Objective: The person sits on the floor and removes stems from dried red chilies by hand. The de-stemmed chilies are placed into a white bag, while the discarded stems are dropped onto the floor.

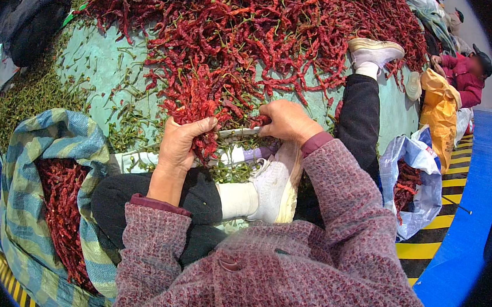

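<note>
A bundle of dried red chilli peppers (197, 112) fills my left hand (183, 141), the thumb laid across it. Just to the right, my right hand (286, 119) pinches a dark red chilli (259, 121) between thumb and fingers; whether it is one pepper or more I cannot tell. A thin pale strip or edge (241, 131) runs between the hands, its kind unclear. Beyond both hands a large heap of dried red chillies (257, 27) spreads over a light green sheet (105, 60). Loose green stems (129, 128) lie around and below the hands.
A blue-green checked woven sack (20, 177) of chillies stands at left, a white woven bag (387, 166) of chillies at right, a yellow sack (436, 108) beyond. My white shoes (275, 191) and dark-trousered legs flank the hands. Other people (469, 79) sit at upper right and upper left.
</note>
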Tool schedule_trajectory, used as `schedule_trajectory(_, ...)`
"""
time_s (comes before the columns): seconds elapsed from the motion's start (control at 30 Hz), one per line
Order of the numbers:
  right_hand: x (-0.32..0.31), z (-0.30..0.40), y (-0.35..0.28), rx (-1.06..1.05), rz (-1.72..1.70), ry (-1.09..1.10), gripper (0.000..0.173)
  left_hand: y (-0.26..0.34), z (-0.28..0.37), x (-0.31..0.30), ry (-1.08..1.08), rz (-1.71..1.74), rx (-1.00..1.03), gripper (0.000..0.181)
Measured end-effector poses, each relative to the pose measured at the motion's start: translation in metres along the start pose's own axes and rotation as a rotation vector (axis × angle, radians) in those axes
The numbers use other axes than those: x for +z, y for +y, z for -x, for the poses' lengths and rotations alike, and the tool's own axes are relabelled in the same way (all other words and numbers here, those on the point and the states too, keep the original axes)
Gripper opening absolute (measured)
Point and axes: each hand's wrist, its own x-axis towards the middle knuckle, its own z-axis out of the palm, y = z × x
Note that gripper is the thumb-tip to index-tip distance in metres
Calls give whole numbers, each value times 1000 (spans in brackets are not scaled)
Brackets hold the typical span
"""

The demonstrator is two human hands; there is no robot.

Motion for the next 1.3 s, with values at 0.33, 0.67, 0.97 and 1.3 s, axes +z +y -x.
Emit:
schedule_trajectory(0.33,-61,20,31,137,-1154,462,16,-2,-1,-4,34,188,-8,24)
schedule_trajectory(0.67,-33,15,3,-25,-1558,629,8,0,3,2,-79,505,-130,22)
schedule_trajectory(0.97,10,6,-56,58,-2056,447,11,-6,4,9,-86,487,-118,39)
schedule_trajectory(1.3,28,14,-103,105,-2119,208,21,-17,-1,4,-127,339,-42,43)
